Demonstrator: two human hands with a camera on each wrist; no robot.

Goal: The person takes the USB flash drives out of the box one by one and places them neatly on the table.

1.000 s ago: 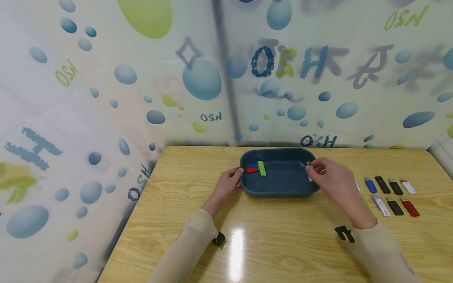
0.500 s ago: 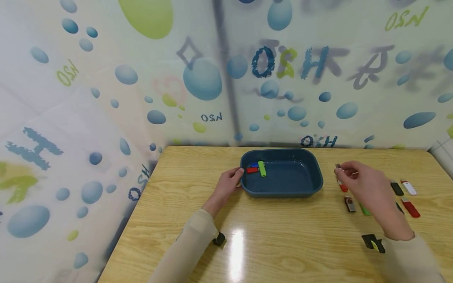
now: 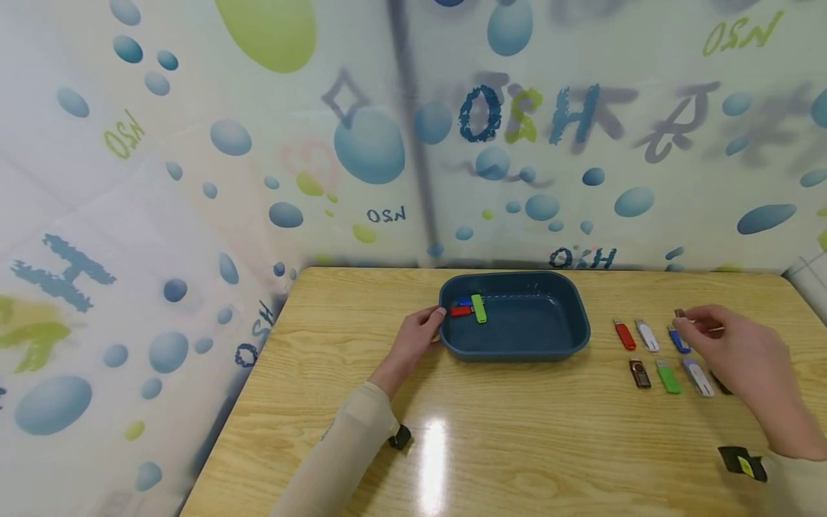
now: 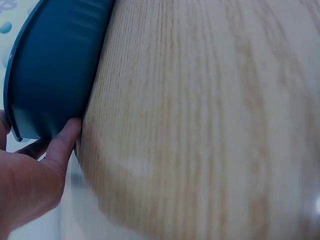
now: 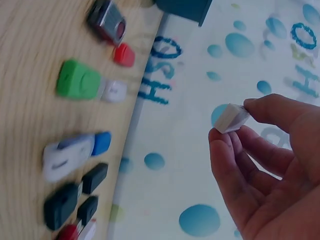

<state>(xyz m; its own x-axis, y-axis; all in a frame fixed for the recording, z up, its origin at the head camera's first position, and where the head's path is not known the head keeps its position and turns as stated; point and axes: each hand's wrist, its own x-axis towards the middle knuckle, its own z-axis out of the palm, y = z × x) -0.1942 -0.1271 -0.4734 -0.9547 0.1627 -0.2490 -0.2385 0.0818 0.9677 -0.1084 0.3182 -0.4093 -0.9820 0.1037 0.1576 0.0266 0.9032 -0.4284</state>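
Observation:
At the left end of a dark blue tray (image 3: 517, 355), my left hand (image 3: 416, 332) grips the rim, its thumb on the edge. The left wrist view has a finger low against the tray's outer wall. Red (image 3: 461, 311), blue (image 3: 465, 301) and green (image 3: 478, 309) USB sticks lie inside, towards the left. My right hand (image 3: 743, 352) is raised over the table's right side, pinching a white USB stick (image 5: 232, 118) between thumb and fingers. In the head view only its metal plug end shows, just beyond a blue USB stick (image 3: 679, 340) on the table.
Two rows of USB sticks lie right of the tray, among them a red one (image 3: 624, 335), a white one (image 3: 647, 335), a brown-and-metal one (image 3: 639, 374), a green one (image 3: 668, 377) and a lilac-white one (image 3: 698, 378). My right hand hides others. A printed curtain (image 3: 517, 237) hangs behind the table.
My right hand has moved right, from over the tray's right end to above the far columns of USB sticks, with the white stick in its fingers. The left hand and tray stay put.

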